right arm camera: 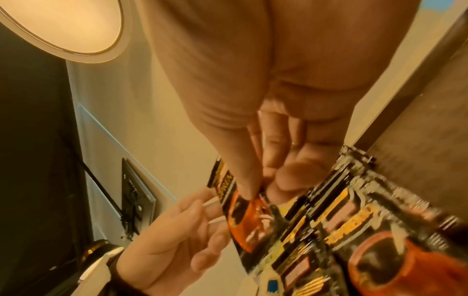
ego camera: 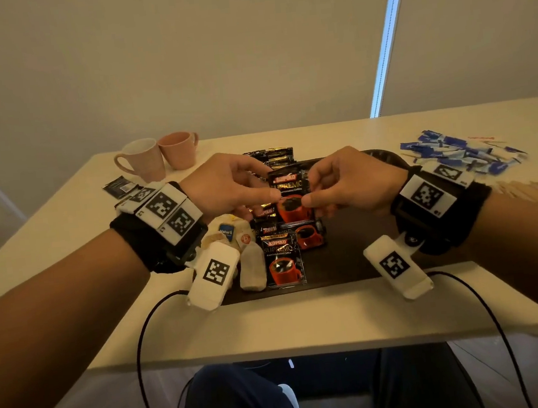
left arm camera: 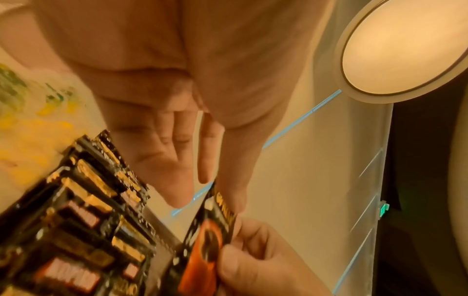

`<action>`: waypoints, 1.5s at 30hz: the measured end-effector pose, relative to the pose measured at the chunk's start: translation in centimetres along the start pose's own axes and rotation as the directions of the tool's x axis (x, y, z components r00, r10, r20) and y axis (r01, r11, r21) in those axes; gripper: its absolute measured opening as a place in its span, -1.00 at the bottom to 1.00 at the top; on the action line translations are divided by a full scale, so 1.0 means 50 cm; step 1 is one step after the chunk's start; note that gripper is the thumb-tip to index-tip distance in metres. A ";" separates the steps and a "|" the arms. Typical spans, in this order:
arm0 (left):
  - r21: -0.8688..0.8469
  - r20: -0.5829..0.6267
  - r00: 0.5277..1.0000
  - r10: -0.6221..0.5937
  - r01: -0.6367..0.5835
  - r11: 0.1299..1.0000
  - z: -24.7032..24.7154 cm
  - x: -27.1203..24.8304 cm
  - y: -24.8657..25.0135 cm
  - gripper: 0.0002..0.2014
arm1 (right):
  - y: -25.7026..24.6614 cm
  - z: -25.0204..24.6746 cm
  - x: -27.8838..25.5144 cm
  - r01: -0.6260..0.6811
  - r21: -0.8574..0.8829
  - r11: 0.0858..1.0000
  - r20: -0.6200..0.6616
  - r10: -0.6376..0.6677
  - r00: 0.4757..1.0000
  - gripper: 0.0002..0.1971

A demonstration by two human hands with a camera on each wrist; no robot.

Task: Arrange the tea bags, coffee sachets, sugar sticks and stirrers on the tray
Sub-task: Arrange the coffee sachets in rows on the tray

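A black coffee sachet [ego camera: 289, 192] with a red cup print hangs upright over the dark tray [ego camera: 364, 247]. My left hand [ego camera: 272, 200] pinches its left edge and my right hand [ego camera: 309, 200] pinches its right edge. The left wrist view shows the same sachet [left arm camera: 210, 240] edge-on under my thumb. More coffee sachets [ego camera: 284, 261] lie in an overlapping row on the tray's left part. Tea bags [ego camera: 251, 268] lie beside them at the tray's left end. Blue and white sugar sticks [ego camera: 460, 152] are heaped on the table at the back right, with wooden stirrers [ego camera: 529, 188] in front of them.
Two pink mugs [ego camera: 140, 160] [ego camera: 178, 148] stand at the back left of the white table [ego camera: 305, 318]. A pile of black sachets [ego camera: 273, 155] lies behind the tray, and a dark packet [ego camera: 118, 187] lies near the mugs. Cables hang from both wrists over the table's front edge.
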State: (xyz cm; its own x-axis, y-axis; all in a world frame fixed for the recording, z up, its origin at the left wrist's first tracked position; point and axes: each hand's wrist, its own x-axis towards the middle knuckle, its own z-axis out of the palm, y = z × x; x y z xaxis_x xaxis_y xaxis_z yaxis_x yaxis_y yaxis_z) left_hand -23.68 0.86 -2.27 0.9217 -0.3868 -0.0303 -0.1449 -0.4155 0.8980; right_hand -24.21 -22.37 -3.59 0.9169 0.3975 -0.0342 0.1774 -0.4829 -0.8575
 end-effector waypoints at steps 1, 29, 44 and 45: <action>0.017 -0.018 1.000 -0.002 0.003 1.000 -0.009 -0.004 0.001 -0.53 | 0.006 -0.011 -0.003 -0.058 -0.018 0.998 0.016 0.058 0.998 -0.89; 0.824 -0.231 0.875 -0.426 0.409 0.392 -0.245 -0.002 -0.215 0.04 | 0.016 -0.001 0.022 -0.384 -0.237 0.893 0.014 0.398 0.917 -0.66; 0.886 -0.165 0.939 -0.301 0.275 0.373 -0.239 0.040 -0.224 -0.33 | -0.009 0.021 0.008 -0.249 -0.240 0.938 0.123 0.284 0.951 -0.64; 0.881 -0.174 0.940 -0.293 0.282 0.379 -0.237 0.038 -0.224 -0.34 | -0.009 0.024 0.008 -0.248 -0.236 0.940 0.129 0.283 0.950 -0.65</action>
State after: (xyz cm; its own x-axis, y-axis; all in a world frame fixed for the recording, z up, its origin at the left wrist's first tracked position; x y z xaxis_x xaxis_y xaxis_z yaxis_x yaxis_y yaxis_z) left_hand -16.03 14.51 -7.18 0.9716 -0.0982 -0.2154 -0.1125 -0.9921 -0.0551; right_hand -24.32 -21.07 -3.83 0.8754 0.3422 -0.3415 0.0241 -0.7364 -0.6762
